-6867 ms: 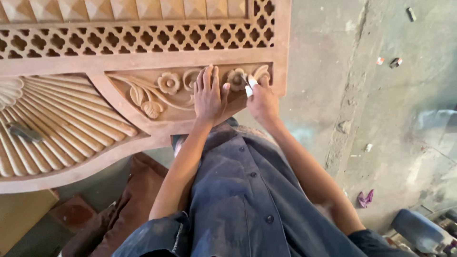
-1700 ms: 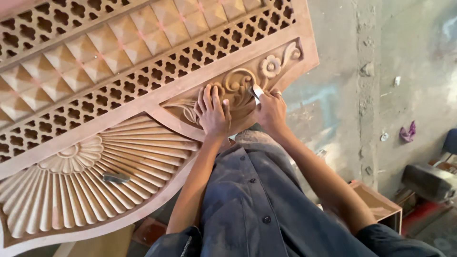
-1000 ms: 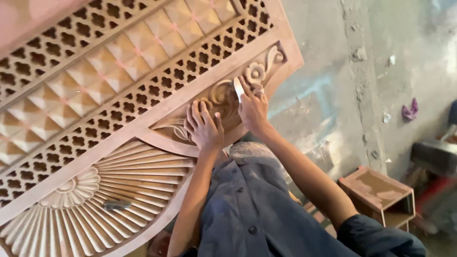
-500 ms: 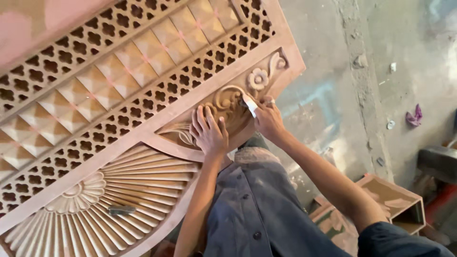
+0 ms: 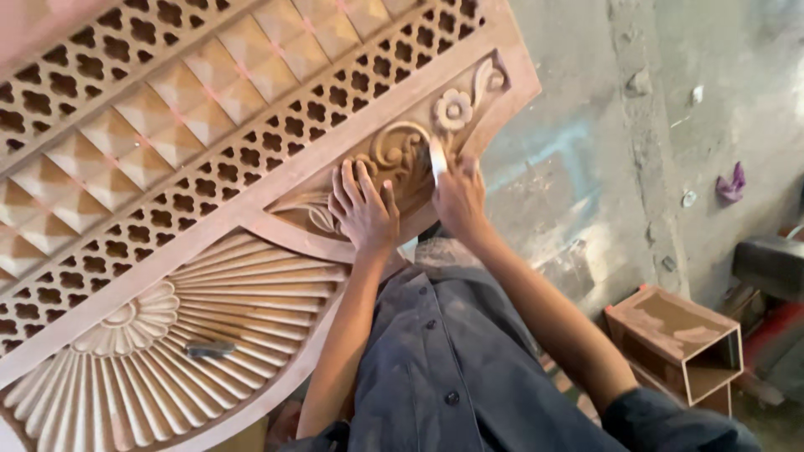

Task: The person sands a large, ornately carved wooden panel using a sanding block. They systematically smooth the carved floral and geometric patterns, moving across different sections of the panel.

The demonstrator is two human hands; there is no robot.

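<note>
A bare grey concrete floor (image 5: 586, 167) fills the right of the head view, with a small open wooden box (image 5: 680, 341) lying on it near the lower right and a scrap of purple cloth (image 5: 730, 184) farther off by the right edge. A large carved wooden panel (image 5: 167, 167) spreads across the left, set at a slant, with lattice bands, a fan relief toward its lower left corner and a floral scroll carving (image 5: 402, 155) near its right corner. The left hand (image 5: 364, 209) lies flat on the scroll carving, fingers spread and released, forearm straight. The right hand (image 5: 459, 197) is clenched around a small pale piece, likely sandpaper (image 5: 436, 159), pressed onto the carving just beside the flower. A small dark tool (image 5: 209, 349) rests on the fan relief, well apart from both hands.
</note>
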